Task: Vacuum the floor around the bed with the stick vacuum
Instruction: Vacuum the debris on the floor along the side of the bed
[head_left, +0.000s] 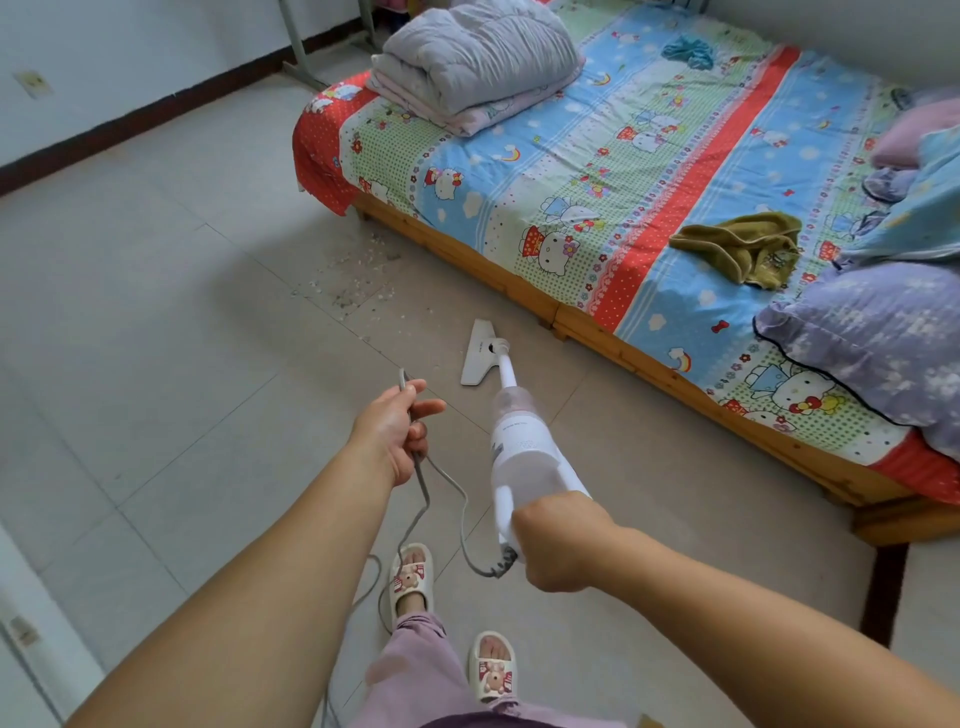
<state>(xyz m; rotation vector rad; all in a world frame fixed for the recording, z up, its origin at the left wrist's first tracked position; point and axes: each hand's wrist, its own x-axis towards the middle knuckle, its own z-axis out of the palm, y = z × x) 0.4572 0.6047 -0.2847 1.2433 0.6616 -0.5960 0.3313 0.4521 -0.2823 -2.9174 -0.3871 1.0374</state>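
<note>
Right hand (558, 540): fingers curled round stick vacuum (524, 457) handle. Left hand (397, 426): pinching grey power cord (421, 483). Floor head (480, 353) flat on tile, beside bed (597, 171).

left hand (397, 434): arm extended, fingers loosely pinching cord (421, 478) | right hand (561, 543): fist clenched around vacuum handle (506, 525)

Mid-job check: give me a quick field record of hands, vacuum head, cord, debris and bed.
right hand: grips the handle of the white stick vacuum
left hand: holds the grey power cord up in a loop
floor head: flat on the pale tiled floor, beside the bed
debris: scattered crumbs ahead of the head, near the bed corner
wooden-framed bed: cartoon sheet, folded grey quilt
</note>
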